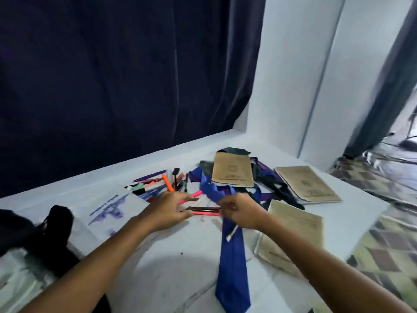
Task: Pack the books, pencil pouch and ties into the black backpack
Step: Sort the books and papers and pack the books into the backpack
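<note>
My left hand (pixel 168 210) and my right hand (pixel 240 212) hold the two ends of a small bundle of pens (pixel 205 211), pink and dark, above the white table (pixel 171 256). A blue tie (pixel 232 263) runs from under my right hand toward the near edge. Three brown-covered books lie on the right: one (pixel 232 170) on a heap of dark and purple ties (pixel 270 190), one (pixel 309 184) farther right, one (pixel 295 231) near my right forearm. The white pencil pouch (pixel 112 208) with blue print lies left of centre. The black backpack (pixel 38 236) sits at the left edge.
Several loose pens and markers (pixel 162 181) are scattered behind my left hand. A dark curtain (pixel 112 86) hangs behind the table, with a white wall (pixel 293 86) to the right. A patterned floor (pixel 388 245) lies past the table's right edge.
</note>
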### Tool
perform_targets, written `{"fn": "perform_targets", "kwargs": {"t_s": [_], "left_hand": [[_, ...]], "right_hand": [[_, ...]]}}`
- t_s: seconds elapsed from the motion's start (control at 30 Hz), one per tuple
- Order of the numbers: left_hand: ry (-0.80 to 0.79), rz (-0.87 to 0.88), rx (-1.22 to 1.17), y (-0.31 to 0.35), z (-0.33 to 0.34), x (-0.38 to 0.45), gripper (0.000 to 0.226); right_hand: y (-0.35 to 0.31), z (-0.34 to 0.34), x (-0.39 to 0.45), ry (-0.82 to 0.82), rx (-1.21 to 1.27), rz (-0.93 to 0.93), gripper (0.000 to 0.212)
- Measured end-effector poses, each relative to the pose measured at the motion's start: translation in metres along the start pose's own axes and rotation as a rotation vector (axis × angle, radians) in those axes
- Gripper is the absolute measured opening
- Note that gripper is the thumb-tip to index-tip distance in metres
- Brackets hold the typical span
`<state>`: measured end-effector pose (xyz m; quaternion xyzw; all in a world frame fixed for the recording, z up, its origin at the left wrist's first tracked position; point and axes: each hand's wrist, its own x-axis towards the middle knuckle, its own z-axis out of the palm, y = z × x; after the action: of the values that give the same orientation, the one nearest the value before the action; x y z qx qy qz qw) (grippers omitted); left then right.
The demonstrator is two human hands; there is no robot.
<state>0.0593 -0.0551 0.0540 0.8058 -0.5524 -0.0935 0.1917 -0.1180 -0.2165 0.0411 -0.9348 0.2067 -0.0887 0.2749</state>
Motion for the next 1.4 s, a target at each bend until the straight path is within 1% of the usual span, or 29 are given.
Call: {"fn": "perform_targets", "kwargs": {"t_s": [0.1,0.2,0.27,0.33,0.37,0.43,0.5,0.57,0.6,0.67,0.8,0.9,1.0,1.07,1.13,1.2,1.27,1.33,1.4], "left_hand": [[-0.108,0.123,-0.011,0.054,0.049,0.039,0.043],[-0.209,0.195,-0.025,0.100,0.095,0.069,0.047],[-0.244,0.225,-0.027,0.125,0.120,0.084,0.048],[-0.258,0.232,-0.040,0.147,0.139,0.098,0.050],[-0.259,0.229,-0.035,0.156,0.146,0.104,0.052],[-0.262,0.247,0.011,0.168,0.158,0.115,0.057],[-0.290,0.288,0.103,0.177,0.168,0.126,0.062],[-0.331,0.330,0.189,0.181,0.173,0.134,0.065],[-0.350,0.340,0.212,0.181,0.176,0.138,0.066],[-0.372,0.353,0.224,0.180,0.179,0.143,0.067],[-0.373,0.371,0.199,0.176,0.182,0.148,0.064],[-0.353,0.379,0.188,0.174,0.185,0.149,0.064],[-0.340,0.386,0.190,0.174,0.185,0.148,0.066],[-0.336,0.385,0.189,0.174,0.185,0.147,0.068],[-0.332,0.388,0.197,0.174,0.184,0.146,0.069],[-0.321,0.387,0.205,0.174,0.184,0.146,0.069],[-0.317,0.382,0.207,0.175,0.183,0.145,0.068],[-0.308,0.382,0.212,0.175,0.183,0.144,0.067],[-0.302,0.382,0.213,0.174,0.184,0.143,0.066]], "right_hand": [[0.065,-0.026,-0.031,0.064,-0.031,0.198,0.019],[0.119,-0.044,-0.062,0.159,-0.007,0.437,0.025],[0.150,-0.053,-0.077,0.239,0.028,0.553,0.027],[0.182,-0.059,-0.086,0.364,0.153,0.646,0.024],[0.197,-0.062,-0.088,0.448,0.289,0.708,0.021],[0.220,-0.071,-0.087,0.590,0.667,0.802,0.009],[0.237,-0.081,-0.082,0.670,1.103,0.873,0.009],[0.249,-0.088,-0.075,0.672,1.472,0.925,0.010],[0.254,-0.091,-0.072,0.651,1.582,0.939,0.014],[0.261,-0.091,-0.063,0.651,1.692,0.960,0.018],[0.263,-0.086,-0.048,0.742,1.718,1.031,0.014],[0.259,-0.084,-0.041,0.798,1.681,1.073,0.008],[0.259,-0.083,-0.037,0.839,1.617,1.087,0.014],[0.259,-0.083,-0.036,0.832,1.548,1.073,0.016],[0.259,-0.084,-0.035,0.816,1.407,1.036,0.014],[0.258,-0.087,-0.034,0.819,1.254,0.966,0.005],[0.258,-0.092,-0.036,0.817,1.154,0.888,0.008],[0.257,-0.098,-0.038,0.801,1.146,0.796,0.010],[0.258,-0.103,-0.040,0.795,1.236,0.699,0.008]]}}
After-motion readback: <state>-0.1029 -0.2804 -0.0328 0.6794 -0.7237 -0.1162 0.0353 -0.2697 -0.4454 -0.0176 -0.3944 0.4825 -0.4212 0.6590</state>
